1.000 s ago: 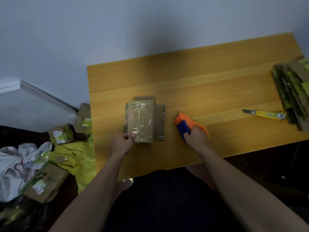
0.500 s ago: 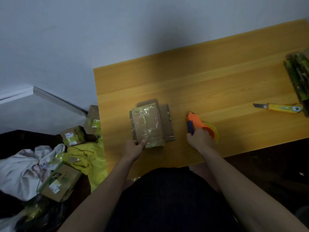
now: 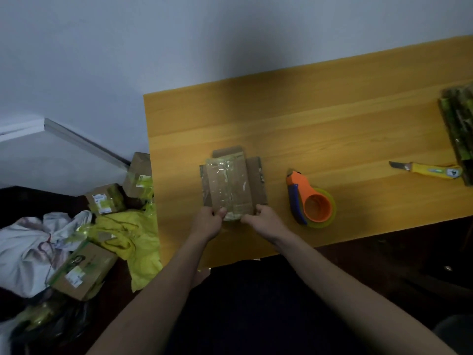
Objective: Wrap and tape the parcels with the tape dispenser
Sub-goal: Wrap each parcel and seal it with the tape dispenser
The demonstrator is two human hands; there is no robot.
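On table, both hands' grips pinch parcel.

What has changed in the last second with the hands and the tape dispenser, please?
The right hand let go of the orange and blue tape dispenser, which now lies alone on the wooden table, and moved left to grip the taped cardboard parcel. The left hand kept holding the parcel's near edge.

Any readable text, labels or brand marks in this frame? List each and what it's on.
None can be read.
White labels on the boxes on the floor: print too small and blurred.
Mark on the yellow utility knife handle: a small dark symbol, not legible.
Parcel and tape dispenser: no text visible.
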